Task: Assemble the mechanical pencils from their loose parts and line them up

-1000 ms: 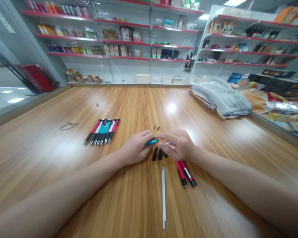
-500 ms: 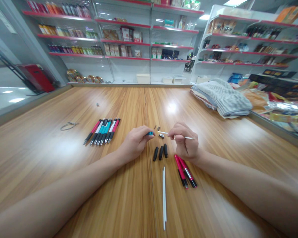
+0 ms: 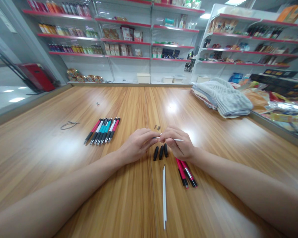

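The left hand (image 3: 138, 145) curls closed around what is probably a pen barrel, mostly hidden, meeting the white refill (image 3: 178, 139) pinched in the right hand (image 3: 180, 145), just above the black pen grips (image 3: 161, 152). Lining these up seems in hand, calling for steady fingers.

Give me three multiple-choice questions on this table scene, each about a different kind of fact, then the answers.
1. Where do the black pen grips lie?
A) On the folded grey cloth
B) On the wooden table
C) On a shelf

2. How many black pen grips are there?
A) One
B) Five
C) Three

3. What is the right hand doing?
A) Pinching a white pen refill
B) Lying flat and open
C) Gripping a red pen

Answers: 1 B, they rest on the wood below the hands. 2 C, three lie side by side. 3 A, its fingers close on the thin refill.
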